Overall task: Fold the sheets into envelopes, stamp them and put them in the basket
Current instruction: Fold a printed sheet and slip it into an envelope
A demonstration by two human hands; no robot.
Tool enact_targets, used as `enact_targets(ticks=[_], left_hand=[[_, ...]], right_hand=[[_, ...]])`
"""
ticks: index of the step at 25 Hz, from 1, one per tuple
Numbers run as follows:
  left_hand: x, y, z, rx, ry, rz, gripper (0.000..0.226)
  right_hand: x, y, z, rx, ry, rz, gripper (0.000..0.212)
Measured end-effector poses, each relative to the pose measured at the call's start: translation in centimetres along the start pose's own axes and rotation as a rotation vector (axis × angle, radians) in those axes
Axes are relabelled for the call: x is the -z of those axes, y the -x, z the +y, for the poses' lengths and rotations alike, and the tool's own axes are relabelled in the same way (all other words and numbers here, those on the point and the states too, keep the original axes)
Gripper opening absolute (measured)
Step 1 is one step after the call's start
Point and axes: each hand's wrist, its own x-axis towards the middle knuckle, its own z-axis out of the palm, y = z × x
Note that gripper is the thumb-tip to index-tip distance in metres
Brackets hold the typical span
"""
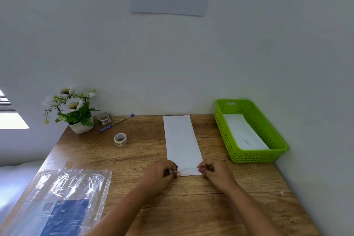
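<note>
The plastic packet (67, 197) is cut off at the lower edge, and its print is unreadable. One pen (116, 122), two tape rolls (120, 139) and one green basket (254, 156) holding one white envelope (243, 132) are on the table (191, 207). The long, narrow white sheet (182, 140) lies mid-table. The left hand (161, 173) and right hand (214, 173) pinch its upturned near end.

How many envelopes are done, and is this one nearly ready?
One folded envelope already lies in the green basket. The left hand and right hand are pinching the near end of a long sheet on the table, turning up a small fold. So this one looks early on: more folding, stamping and putting it in the basket are left.
</note>
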Motion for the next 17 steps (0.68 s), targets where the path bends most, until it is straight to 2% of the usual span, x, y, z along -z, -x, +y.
enact_targets(ticks=[3, 5, 7, 13, 17], left_hand=[[-0.5, -0.2, 0.0, 0.1, 0.01, 0.119, 0.012], [-0.3, -0.6, 0.2, 0.118, -0.025, 0.133, 0.011], [-0.1, -1.0, 0.5, 0.115, -0.056, 0.124, 0.014], [-0.3, -1.6, 1.1, 0.132, -0.188, 0.137, 0.01], [0.3, -1.9, 0.8, 0.195, -0.009, 0.097, 0.016]], right_hand=[[-0.5, 0.3, -0.3, -0.041, 0.116, 0.071, 0.015], [-1.2, 0.7, -1.0, -0.047, 0.238, 0.153, 0.008], [-2.4, 1.0, -1.7, -0.033, 0.325, 0.226, 0.016], [-5.6, 0.3, -3.9, -0.148, 0.258, 0.25, 0.057], [-4.1, 0.0, -3.3, -0.223, 0.19, 0.296, 0.05]])
